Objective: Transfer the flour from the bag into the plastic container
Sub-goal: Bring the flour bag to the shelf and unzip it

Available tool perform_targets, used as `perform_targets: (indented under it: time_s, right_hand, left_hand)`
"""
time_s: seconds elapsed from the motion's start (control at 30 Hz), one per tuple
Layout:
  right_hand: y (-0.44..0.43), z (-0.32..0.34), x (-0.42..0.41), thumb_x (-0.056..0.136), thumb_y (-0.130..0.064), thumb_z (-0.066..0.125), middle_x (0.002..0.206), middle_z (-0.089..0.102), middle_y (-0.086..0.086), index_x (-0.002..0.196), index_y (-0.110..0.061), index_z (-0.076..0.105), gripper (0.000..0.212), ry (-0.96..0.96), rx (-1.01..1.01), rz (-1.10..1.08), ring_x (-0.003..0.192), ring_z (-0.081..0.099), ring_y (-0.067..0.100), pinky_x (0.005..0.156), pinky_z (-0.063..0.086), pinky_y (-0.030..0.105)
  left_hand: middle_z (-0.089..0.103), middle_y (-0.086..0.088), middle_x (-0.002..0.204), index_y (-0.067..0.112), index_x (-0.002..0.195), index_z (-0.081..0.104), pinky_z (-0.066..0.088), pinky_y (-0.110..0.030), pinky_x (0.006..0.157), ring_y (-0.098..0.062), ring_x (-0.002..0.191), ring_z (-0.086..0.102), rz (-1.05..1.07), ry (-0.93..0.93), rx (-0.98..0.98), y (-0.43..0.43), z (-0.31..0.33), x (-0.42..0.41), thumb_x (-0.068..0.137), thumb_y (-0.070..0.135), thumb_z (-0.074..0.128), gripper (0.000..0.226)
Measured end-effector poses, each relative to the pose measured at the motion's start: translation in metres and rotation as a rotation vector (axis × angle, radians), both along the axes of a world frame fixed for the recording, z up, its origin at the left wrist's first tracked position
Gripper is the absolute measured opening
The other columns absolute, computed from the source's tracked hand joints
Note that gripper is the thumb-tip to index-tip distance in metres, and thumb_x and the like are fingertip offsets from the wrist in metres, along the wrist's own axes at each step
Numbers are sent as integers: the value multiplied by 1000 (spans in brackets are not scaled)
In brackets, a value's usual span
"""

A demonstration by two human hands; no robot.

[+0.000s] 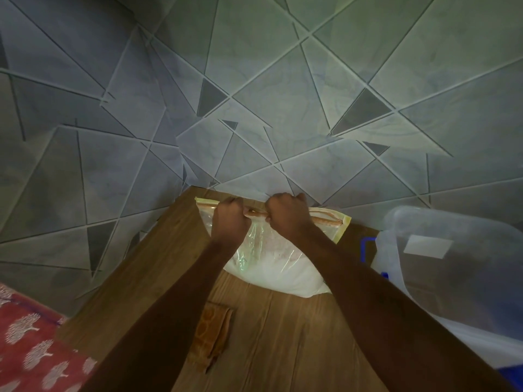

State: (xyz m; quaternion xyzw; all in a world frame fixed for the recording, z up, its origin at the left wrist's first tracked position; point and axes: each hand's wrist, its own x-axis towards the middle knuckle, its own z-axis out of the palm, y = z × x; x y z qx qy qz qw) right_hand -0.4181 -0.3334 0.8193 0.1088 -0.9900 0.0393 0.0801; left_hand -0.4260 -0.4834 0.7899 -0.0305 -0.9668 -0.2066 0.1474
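At the far left, a red cloth (31, 349) printed with white tree shapes lies beside the wooden table (135, 292), and grey floor tiles (254, 80) with angled lines fill the view beyond the table's far edge. On the table, near the person's left forearm, sits a folded brown patterned cloth (210, 338). Further out, the left hand (228, 219) is curled into a fist round the top edge of the clear plastic bag (271, 267), gripping it at the orange zip strip (325, 219). The bag lies on the table towards its far edge, its sealed end pointing away from the person, and the white flour (283, 278) is heaped in its near, lower part. The right hand (285, 215) is also closed tight on the same top edge, just beside the left, so the 2 fists sit close together with a short piece of the strip showing between them. To the right of the bag stands the plastic container (458, 278), see-through and large, with a white label (427, 247) on its upper surface and a blue latch (366, 250) on the side facing the bag. Whether the bag touches the container I cannot tell.
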Motion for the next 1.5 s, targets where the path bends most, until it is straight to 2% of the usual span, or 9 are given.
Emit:
perform_targets:
  time_s: [0.37,0.57,0.67,0.8,0.93,1.1,1.23,1.37,1.5]
  right_hand:
    - [7,3,-2,86,-28,71,96,73,0,99,-21,71,15,38,-40,-71,96,68,23,90,43,38]
    - [12,4,-3,87,-34,71,99,74,1,99,-21,72,18,27,-83,-67,98,68,24,91,45,36]
    - [13,5,-3,86,-35,73,98,74,2,97,-20,72,18,-14,-114,-68,95,69,25,90,49,38]
    - [16,7,-4,84,-37,74,98,73,4,94,-21,70,20,-80,-143,-88,95,69,27,91,52,40]
    - [21,7,-3,83,-38,75,99,73,4,91,-21,68,20,-146,-155,-93,95,69,28,91,53,41]
    - [16,8,-4,85,-35,72,100,71,5,93,-18,67,19,-161,-118,-55,98,68,29,92,52,40]
    - [-1,5,-10,84,-50,70,117,68,4,119,-21,62,45,-183,-110,5,113,63,29,97,49,46]
    - [-26,1,-17,81,-53,73,129,59,9,129,-18,50,64,-253,-98,5,122,57,32,101,47,50]
    - [-33,-9,-17,84,-45,74,127,61,11,132,-20,51,59,-266,-112,-48,120,60,32,97,50,46]
  left_hand:
    - [72,-11,106,5,101,71,36,-23,69,-27,95,70,181,-137,-49,-58,-1,-12,91,9,58,17]
    - [71,-24,79,1,83,74,61,-53,70,-44,73,71,210,-21,52,-110,-11,-51,87,9,64,14]
    - [73,-24,95,-2,94,75,57,-47,80,-39,89,72,273,-115,85,-112,-5,-51,96,17,61,23]
    - [68,-3,93,17,94,65,55,-42,80,-21,84,63,210,-128,284,-115,-6,-49,93,21,58,8]
    - [65,38,104,57,112,62,50,-26,96,5,100,63,-70,-148,546,-135,-20,-50,100,16,56,43]
    - [75,-3,108,27,108,72,54,-58,97,-27,103,72,-154,-142,831,-142,-36,-48,91,37,72,20]
    - [73,-5,94,26,91,68,56,-53,90,-27,90,70,-125,-164,885,-121,-14,-46,83,36,80,17]
    - [77,2,97,26,101,68,58,-46,88,-23,92,73,-233,-221,708,-102,3,-49,80,55,77,37]
    - [72,-22,101,-4,106,65,58,-27,76,-20,85,68,-188,-134,867,-85,9,-35,90,11,72,23]
